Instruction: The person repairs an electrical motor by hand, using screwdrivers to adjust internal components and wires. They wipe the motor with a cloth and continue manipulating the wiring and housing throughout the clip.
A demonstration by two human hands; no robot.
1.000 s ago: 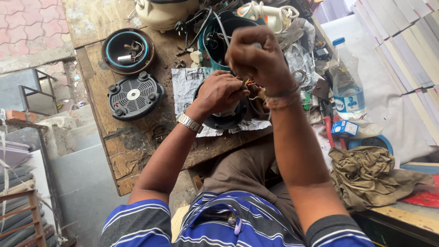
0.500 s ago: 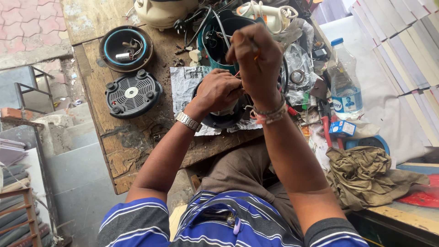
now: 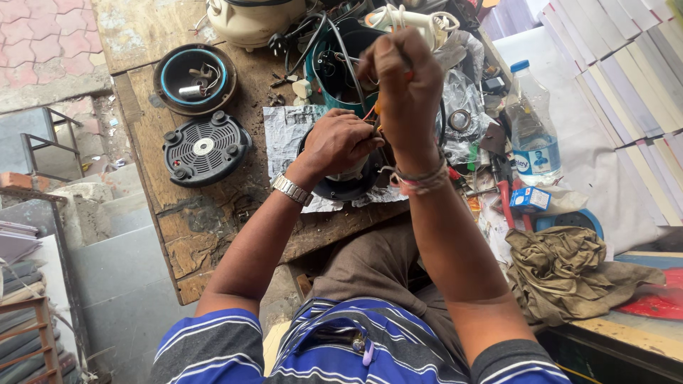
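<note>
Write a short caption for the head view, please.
Left hand steadies a round black appliance base on a cluttered wooden workbench; right hand raised above it.

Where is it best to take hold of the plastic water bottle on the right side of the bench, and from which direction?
Probably the bottle is best gripped around its clear body, just under the blue cap, coming from the right side. It stands upright, and its left side is crowded by tools and plastic bags, while its right side faces the open white sheet.
</note>
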